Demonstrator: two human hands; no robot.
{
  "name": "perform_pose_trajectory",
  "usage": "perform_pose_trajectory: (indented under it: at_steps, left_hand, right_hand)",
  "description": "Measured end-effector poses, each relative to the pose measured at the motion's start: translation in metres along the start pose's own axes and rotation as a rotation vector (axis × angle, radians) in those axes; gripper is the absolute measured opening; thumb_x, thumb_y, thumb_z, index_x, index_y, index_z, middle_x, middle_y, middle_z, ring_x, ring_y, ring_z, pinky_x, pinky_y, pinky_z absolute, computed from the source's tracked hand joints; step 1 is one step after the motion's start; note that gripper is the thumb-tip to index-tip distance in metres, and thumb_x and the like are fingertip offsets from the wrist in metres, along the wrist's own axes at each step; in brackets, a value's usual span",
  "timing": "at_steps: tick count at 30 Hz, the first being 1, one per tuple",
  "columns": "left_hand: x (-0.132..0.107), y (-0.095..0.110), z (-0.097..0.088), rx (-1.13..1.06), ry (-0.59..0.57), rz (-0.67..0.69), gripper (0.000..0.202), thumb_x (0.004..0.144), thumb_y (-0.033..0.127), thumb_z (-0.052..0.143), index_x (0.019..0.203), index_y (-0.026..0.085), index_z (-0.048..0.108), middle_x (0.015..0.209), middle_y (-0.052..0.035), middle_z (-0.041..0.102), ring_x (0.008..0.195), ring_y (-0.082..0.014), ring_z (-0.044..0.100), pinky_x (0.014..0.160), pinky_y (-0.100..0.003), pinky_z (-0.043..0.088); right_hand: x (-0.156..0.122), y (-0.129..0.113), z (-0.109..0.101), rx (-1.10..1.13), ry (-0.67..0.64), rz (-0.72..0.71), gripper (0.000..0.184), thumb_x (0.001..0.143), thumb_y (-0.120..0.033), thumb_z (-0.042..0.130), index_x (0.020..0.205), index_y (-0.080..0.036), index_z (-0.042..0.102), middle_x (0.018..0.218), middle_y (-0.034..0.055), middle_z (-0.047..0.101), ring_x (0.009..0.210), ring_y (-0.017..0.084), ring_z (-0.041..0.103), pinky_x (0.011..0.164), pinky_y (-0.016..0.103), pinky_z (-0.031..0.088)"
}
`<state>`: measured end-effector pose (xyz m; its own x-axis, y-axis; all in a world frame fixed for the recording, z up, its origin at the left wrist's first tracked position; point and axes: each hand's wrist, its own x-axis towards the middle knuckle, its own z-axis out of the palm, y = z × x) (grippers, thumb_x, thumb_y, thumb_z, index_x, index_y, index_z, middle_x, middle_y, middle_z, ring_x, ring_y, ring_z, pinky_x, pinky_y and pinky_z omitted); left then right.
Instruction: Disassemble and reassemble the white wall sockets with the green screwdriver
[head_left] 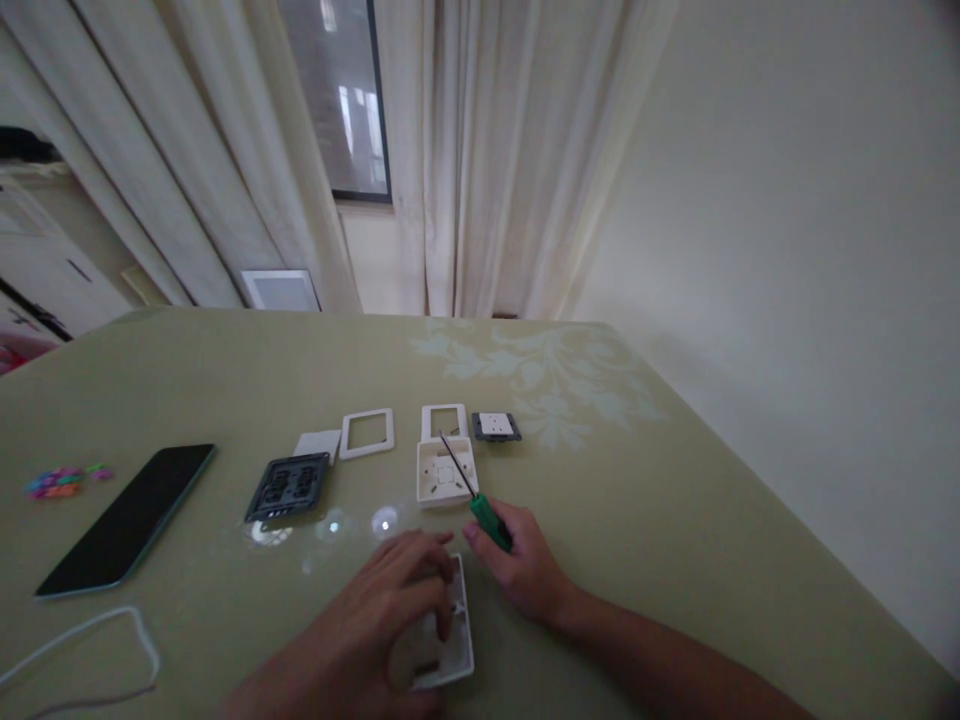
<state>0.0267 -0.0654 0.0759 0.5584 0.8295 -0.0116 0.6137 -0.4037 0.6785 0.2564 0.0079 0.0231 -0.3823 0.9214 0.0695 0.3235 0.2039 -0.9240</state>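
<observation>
In front of me on the table lies a white plastic wall-socket back box (459,655), its open side up. My left hand (390,600) lies over its left part, fingers bent around and into it; the fingertips are partly hidden. My right hand (529,565) is closed around the green handle of a screwdriver (491,522), whose metal shaft points up and to the left. Behind that shaft rests a second white back box (431,485), touching or overlapping a white frame (444,408). To its right is a white socket module (496,425) with a dark mounting plate.
Left of the boxes are another white frame (367,413), a white plate (315,443) and a dark switch module (289,487). A black tablet (127,520), small colourful pieces (60,483) and a white cable (139,630) lie further left. A wall (810,300) borders the table's right side.
</observation>
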Motion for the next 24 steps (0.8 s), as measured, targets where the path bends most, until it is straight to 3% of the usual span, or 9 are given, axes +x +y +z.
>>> perform_pose_trajectory:
  at_steps: [2, 4, 7, 9, 13, 19, 24]
  left_hand:
    - [-0.004, -0.011, -0.011, 0.017, 0.122, -0.055, 0.034, 0.082, 0.036, 0.087, 0.113, 0.033, 0.072, 0.15, -0.0041, 0.061, 0.141, -0.0303, 0.058, 0.114, -0.043, 0.054]
    - [-0.006, -0.03, -0.029, 0.107, 0.304, -0.165, 0.03, 0.097, 0.051, 0.071, 0.119, 0.031, 0.07, 0.144, -0.007, 0.065, 0.133, -0.0307, 0.064, 0.112, -0.046, 0.055]
    - [-0.003, -0.062, -0.061, 0.47, 0.508, -0.433, 0.058, 0.099, 0.063, 0.056, 0.135, 0.018, 0.066, 0.142, -0.0204, 0.068, 0.13, -0.0446, 0.064, 0.112, -0.065, 0.049]
    - [0.001, -0.079, -0.078, 0.677, 0.477, -0.604, 0.08, 0.097, 0.064, 0.051, 0.151, 0.007, 0.057, 0.158, -0.0299, 0.056, 0.141, -0.0539, 0.054, 0.114, -0.072, 0.043]
    - [0.01, -0.101, -0.093, 0.679, 0.253, -0.805, 0.107, 0.085, 0.069, 0.06, 0.167, 0.005, 0.04, 0.171, -0.0306, 0.04, 0.149, -0.0577, 0.045, 0.113, -0.07, 0.044]
    - [0.009, -0.124, -0.09, 0.614, 0.224, -0.807, 0.115, 0.077, 0.075, 0.063, 0.169, 0.01, 0.039, 0.174, -0.0295, 0.036, 0.153, -0.0595, 0.039, 0.114, -0.069, 0.042]
    - [-0.001, -0.132, -0.085, 0.611, 0.215, -0.775, 0.106, 0.075, 0.057, 0.066, 0.166, 0.008, 0.041, 0.169, -0.0315, 0.042, 0.143, -0.0555, 0.053, 0.114, -0.062, 0.044]
  right_hand:
    - [0.001, 0.001, 0.0, 0.017, 0.006, -0.001, 0.039, 0.097, -0.056, 0.059, 0.078, -0.021, 0.054, 0.071, -0.0027, 0.048, 0.07, 0.015, 0.044, 0.068, 0.03, 0.036]
    - [0.002, 0.003, 0.0, 0.041, 0.002, -0.007, 0.04, 0.097, -0.056, 0.058, 0.077, -0.022, 0.053, 0.07, -0.003, 0.046, 0.068, 0.015, 0.043, 0.065, 0.029, 0.036]
    - [0.003, 0.004, 0.0, 0.066, 0.002, -0.021, 0.041, 0.097, -0.055, 0.059, 0.074, -0.023, 0.048, 0.068, -0.0039, 0.041, 0.065, 0.014, 0.038, 0.062, 0.029, 0.033]
    - [0.004, 0.005, 0.0, 0.075, 0.006, -0.031, 0.04, 0.096, -0.054, 0.061, 0.074, -0.023, 0.047, 0.069, -0.004, 0.04, 0.066, 0.014, 0.037, 0.062, 0.029, 0.032]
    - [0.005, 0.005, 0.0, 0.09, 0.004, -0.037, 0.04, 0.097, -0.053, 0.06, 0.074, -0.023, 0.047, 0.068, -0.0044, 0.039, 0.065, 0.014, 0.037, 0.061, 0.029, 0.031]
    - [0.005, 0.003, 0.0, 0.105, 0.012, -0.042, 0.039, 0.096, -0.052, 0.061, 0.074, -0.023, 0.048, 0.069, -0.0042, 0.04, 0.067, 0.014, 0.039, 0.063, 0.029, 0.032]
    - [0.005, 0.002, 0.0, 0.124, 0.003, -0.035, 0.039, 0.096, -0.052, 0.061, 0.074, -0.023, 0.049, 0.068, -0.0044, 0.04, 0.065, 0.013, 0.037, 0.062, 0.029, 0.032]
